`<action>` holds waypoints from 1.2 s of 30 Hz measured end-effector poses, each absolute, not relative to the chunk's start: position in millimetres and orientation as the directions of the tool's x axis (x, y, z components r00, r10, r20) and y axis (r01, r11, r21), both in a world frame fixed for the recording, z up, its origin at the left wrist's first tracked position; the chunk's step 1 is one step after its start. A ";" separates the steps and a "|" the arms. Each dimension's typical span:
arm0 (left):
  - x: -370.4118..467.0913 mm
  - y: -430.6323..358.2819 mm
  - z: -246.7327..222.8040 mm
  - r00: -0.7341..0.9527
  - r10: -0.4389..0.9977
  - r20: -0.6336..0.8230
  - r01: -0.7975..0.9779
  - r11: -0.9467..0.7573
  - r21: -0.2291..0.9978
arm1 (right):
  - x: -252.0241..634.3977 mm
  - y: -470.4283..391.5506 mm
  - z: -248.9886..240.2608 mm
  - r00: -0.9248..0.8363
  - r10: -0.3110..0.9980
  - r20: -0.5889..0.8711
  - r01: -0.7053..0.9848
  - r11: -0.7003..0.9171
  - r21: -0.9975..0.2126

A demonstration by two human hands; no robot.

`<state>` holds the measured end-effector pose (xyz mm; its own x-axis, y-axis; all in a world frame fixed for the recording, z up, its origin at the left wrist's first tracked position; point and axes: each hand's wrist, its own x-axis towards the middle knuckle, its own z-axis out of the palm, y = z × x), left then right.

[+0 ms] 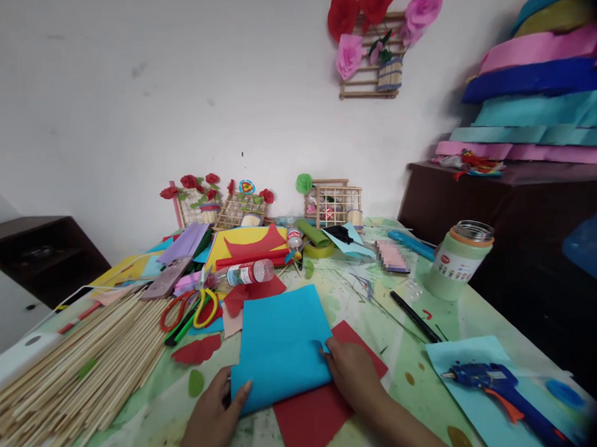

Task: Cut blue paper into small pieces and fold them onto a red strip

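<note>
A blue paper sheet [286,319] lies near the table's front, its near part curled over toward the far side. At the lower left corner of the curl, my left hand [219,406] pinches the paper between thumb and fingers. My right hand [353,376] holds the paper's right edge, fingers closed on it beside a small notch or lifted flap. Beneath the blue paper, a red paper sheet [313,421] shows at the front and on the right.
Wooden sticks [86,359] are heaped at left, near scissors [206,309] and a plastic bottle [243,274]. On the right are a black pen [414,315], a green jar [456,262] and a blue glue gun [510,395] on light blue paper.
</note>
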<state>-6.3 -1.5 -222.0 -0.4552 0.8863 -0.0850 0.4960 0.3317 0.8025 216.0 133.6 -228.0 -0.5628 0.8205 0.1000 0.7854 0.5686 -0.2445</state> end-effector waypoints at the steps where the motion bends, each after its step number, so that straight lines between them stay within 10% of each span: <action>1: -5.7 -2.0 -221.8 -0.449 0.889 -0.088 0.480 0.324 0.815 | 216.0 133.4 -228.4 -0.565 0.819 0.096 0.789 0.571 -0.229; 36: 10.7 3.1 -226.4 -0.443 0.896 0.006 0.895 0.442 0.064 | 214.6 131.5 -231.3 -0.489 0.867 0.094 0.849 0.498 -0.177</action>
